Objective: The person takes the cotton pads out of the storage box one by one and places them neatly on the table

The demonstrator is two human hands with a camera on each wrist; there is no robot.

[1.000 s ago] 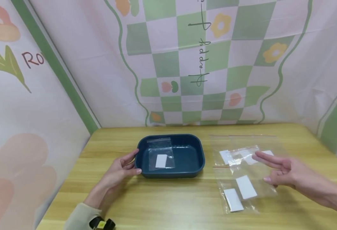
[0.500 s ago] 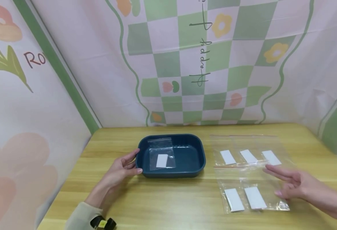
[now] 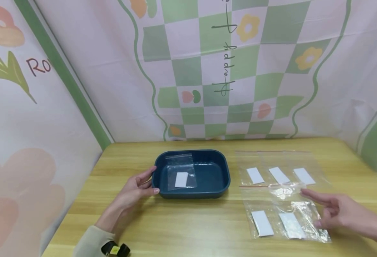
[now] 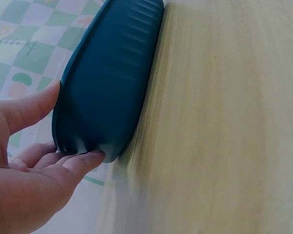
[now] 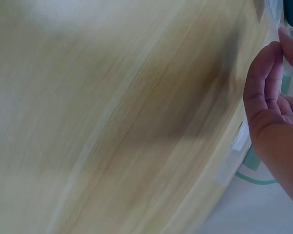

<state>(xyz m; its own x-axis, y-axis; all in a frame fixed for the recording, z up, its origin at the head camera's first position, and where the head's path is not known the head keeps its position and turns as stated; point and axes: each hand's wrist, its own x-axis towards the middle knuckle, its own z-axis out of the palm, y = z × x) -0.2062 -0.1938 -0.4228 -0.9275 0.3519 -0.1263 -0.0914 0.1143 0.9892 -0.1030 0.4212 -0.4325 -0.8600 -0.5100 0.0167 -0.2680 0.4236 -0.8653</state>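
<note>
A dark blue rectangular tray (image 3: 212, 180) sits on the table with one clear zip bag (image 3: 172, 167) in it, a white card (image 3: 181, 179) inside the bag. My left hand (image 3: 133, 191) holds the tray's left end, thumb and fingers on either side; the left wrist view shows this hand (image 4: 44, 161) against the tray wall (image 4: 107, 73). To the right, my right hand (image 3: 339, 212) has its fingers at the right edge of a shiny zip bag (image 3: 304, 210) with a white card (image 3: 292, 225). Whether the fingertips pinch the film is hard to see.
Beside that bag lies another bagged white card (image 3: 262, 223). Behind them is a row of bagged cards (image 3: 255, 175), (image 3: 279, 175), (image 3: 304, 176), their bags overlapping. The wooden table (image 3: 191, 228) meets a printed curtain (image 3: 214, 121) at the back.
The zip bag by my right hand has moved down and to the right, from over the back row to beside the front bag. My left hand and the tray have stayed put.
</note>
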